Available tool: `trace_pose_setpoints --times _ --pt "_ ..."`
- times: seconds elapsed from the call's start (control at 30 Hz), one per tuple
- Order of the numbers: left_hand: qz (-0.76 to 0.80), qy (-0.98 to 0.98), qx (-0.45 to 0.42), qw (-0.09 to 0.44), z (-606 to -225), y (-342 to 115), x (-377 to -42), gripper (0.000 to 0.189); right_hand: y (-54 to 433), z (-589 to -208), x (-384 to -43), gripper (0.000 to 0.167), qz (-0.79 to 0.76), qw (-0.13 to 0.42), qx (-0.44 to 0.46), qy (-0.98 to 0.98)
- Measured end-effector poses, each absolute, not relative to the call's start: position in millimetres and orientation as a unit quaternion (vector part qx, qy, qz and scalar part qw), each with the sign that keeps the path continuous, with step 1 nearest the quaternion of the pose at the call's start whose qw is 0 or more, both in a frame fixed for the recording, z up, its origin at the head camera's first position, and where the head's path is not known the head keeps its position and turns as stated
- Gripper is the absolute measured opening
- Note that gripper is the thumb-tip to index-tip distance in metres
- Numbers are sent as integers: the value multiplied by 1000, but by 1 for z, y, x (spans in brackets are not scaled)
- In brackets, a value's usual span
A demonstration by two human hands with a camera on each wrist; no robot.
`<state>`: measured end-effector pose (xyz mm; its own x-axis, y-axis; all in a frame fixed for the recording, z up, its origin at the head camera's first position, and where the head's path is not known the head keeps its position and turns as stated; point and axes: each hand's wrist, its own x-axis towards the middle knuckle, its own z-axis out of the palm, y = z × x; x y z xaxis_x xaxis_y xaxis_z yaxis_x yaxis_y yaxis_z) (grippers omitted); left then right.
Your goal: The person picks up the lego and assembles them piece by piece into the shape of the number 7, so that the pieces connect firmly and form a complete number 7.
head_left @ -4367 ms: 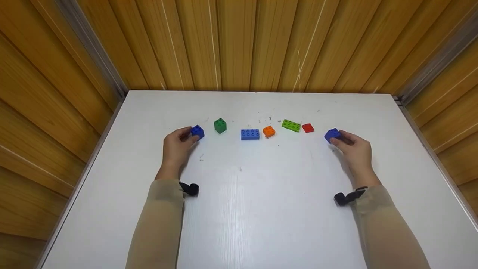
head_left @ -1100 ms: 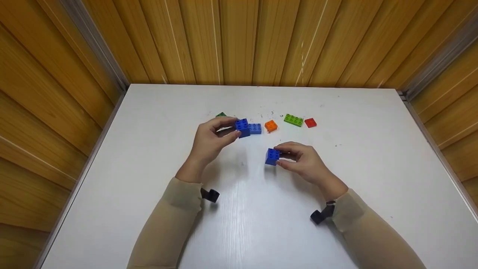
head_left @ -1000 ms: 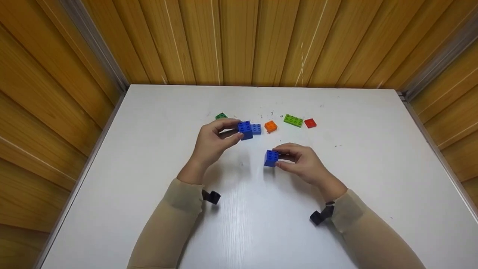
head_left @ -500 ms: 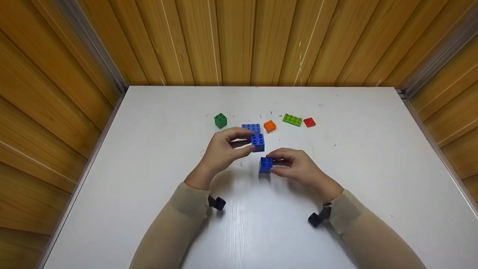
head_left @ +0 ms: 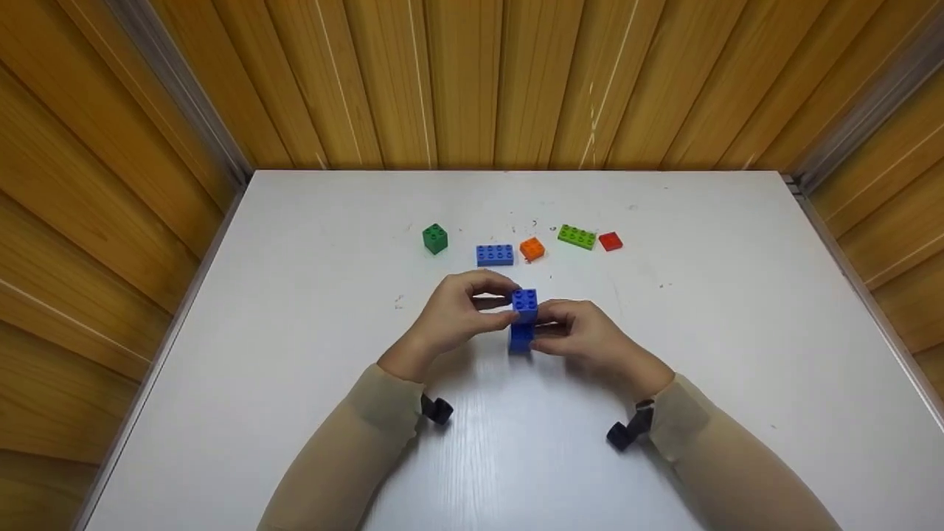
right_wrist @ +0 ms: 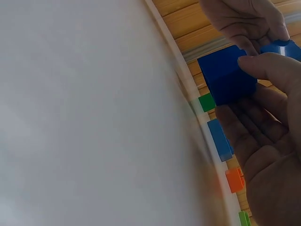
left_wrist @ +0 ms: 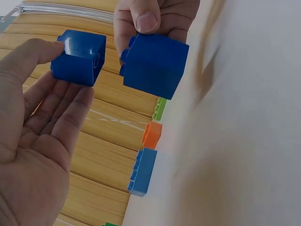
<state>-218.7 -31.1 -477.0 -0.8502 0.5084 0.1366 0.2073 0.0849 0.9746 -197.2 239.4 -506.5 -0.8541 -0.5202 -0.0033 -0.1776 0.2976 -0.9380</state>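
Currently the left hand [head_left: 461, 313] pinches a dark blue block [head_left: 524, 305] between its thumb on the near side and its fingers on the far side, keeping the four-studded face up. Just below that, the right hand [head_left: 586, 332] grips a second blue block [head_left: 521, 339] in much the same way, thumb nearer the body and fingers beyond. From the head the upper block overlaps the lower one, but the left wrist view shows a narrow gap between them, the lower block's studs facing the upper block; whether the lower block's base meets the table is hard to tell. Around each wrist, by the cuff of a beige sleeve [head_left: 354, 442], sits a small black camera [head_left: 440, 411]. Beyond the hands, a loose row of pieces lies across the white table [head_left: 295, 295]: from the person's left, a green block [head_left: 435, 239], a lighter blue eight-stud brick [head_left: 494, 255], an orange brick [head_left: 532, 249] just beside it, a lime eight-stud brick [head_left: 577, 237] and a small red piece [head_left: 611, 241] near that. Dark specks dot the surface among them. Farther out, wood-patterned panels [head_left: 468, 88] enclose the table's back and sides, with metal strips [head_left: 181, 92] at the corners.
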Motion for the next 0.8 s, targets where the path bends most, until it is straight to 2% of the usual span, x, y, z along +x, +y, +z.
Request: trace_pose_setpoints --times 0.8 --pt "618 726 251 170 -493 -32 -221 33 241 -513 -199 41 -559 175 -198 786"
